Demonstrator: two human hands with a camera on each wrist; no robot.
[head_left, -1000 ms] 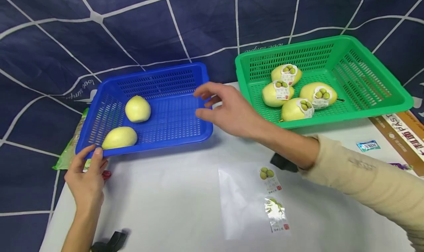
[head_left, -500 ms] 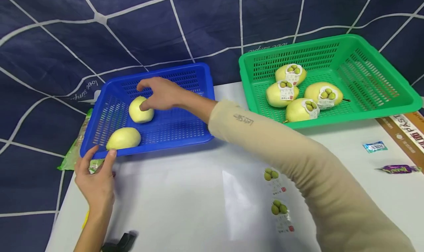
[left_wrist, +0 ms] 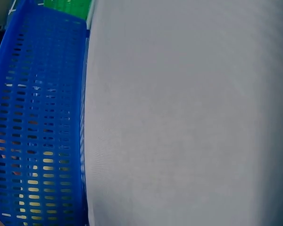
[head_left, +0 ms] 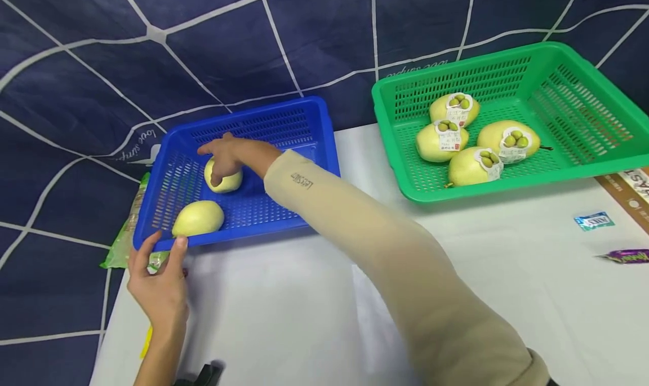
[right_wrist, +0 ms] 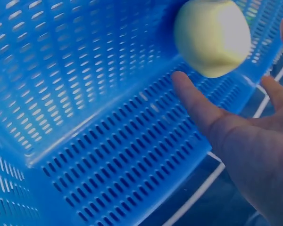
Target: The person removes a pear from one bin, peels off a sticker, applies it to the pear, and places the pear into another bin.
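In the head view, my left hand (head_left: 159, 290) pinches the near left rim of the blue basket (head_left: 263, 228) between thumb and fingers. My right hand (head_left: 226, 154) reaches into this basket over the farther pale yellow pear (head_left: 230, 182) and partly covers it. Its fingers and thumb look spread in the right wrist view, with a pear (right_wrist: 212, 40) beyond the thumb; contact cannot be made out. The nearer pear (head_left: 199, 218) lies by the basket's front wall. The left wrist view shows the basket's slotted wall (left_wrist: 42, 103), with yellow behind its slots.
A green basket (head_left: 405, 186) on the right holds several pears with stickers (head_left: 448, 138). A small blue packet (head_left: 594, 221) and a purple wrapped candy (head_left: 629, 256) lie on the white table (head_left: 274, 301). A green bag (head_left: 121, 245) sits left of the blue basket.
My right hand has moved left from the blue basket's right end to above the farther pear. My left hand keeps its hold on the rim. The whole view has shifted slightly.
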